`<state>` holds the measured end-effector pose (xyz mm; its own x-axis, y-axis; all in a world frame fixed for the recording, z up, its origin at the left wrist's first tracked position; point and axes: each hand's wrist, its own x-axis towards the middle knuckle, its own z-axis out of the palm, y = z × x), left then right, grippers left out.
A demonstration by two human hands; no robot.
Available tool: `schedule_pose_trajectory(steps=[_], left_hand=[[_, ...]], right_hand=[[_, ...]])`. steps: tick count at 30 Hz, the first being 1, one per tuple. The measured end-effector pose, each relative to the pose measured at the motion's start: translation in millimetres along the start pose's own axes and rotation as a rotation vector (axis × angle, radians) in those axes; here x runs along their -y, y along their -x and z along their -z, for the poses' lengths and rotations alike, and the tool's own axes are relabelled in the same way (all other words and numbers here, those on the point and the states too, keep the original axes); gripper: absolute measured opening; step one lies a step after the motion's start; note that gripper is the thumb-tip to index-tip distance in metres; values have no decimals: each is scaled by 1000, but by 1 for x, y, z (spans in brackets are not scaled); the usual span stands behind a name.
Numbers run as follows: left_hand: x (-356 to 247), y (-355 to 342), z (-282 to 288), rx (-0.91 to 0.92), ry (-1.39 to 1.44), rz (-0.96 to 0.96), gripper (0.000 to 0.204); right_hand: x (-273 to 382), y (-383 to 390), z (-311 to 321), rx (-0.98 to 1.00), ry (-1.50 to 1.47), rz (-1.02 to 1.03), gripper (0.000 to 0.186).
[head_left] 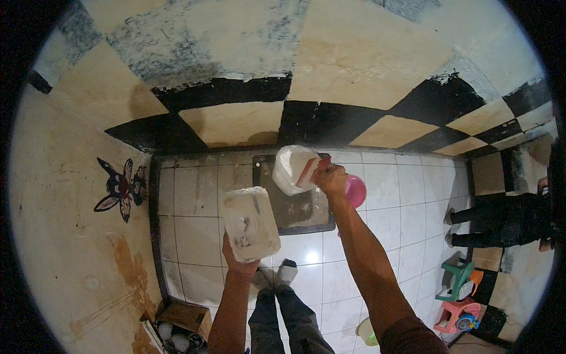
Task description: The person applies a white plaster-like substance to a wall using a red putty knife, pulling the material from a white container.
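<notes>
Two hands are working: my left grip (240, 259) is clasping a rectangular, white-smeared tub (251, 224) at its near end, while my right grip (331, 179) is pinching the red part of a white, rounded item (290, 168), its kind unclear. Beyond the tub, a dark-rimmed tray (306, 229) is lying on the tiled floor (380, 236); a pink round object (356, 190) is showing beside my right wrist. Far right, a person (501, 221) is standing near a green stool (457, 276).

- Dim, uneven light, brighter near the upper middle
- Small white glare on the floor (312, 257), just below centre
- Wall (348, 56) lines bowed; corners black
</notes>
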<state>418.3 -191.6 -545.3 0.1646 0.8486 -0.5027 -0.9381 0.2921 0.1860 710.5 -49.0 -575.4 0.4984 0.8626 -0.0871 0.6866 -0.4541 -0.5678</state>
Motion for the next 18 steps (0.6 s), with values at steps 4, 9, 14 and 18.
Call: schedule_pose_trajectory(steps=[4, 9, 14, 18], left_hand=[[-1, 2, -7, 7, 16, 32, 53], [-7, 2, -5, 8, -4, 3, 53], [2, -6, -32, 33, 44, 69, 46], [-7, -9, -26, 8, 18, 40, 47]], right_hand=[[-9, -11, -10, 25, 124, -97, 56], [-8, -2, -17, 222, -136, -83, 56], [-71, -28, -35, 260, 268, 204, 47], [-46, -13, -65, 115, 210, 17, 38]])
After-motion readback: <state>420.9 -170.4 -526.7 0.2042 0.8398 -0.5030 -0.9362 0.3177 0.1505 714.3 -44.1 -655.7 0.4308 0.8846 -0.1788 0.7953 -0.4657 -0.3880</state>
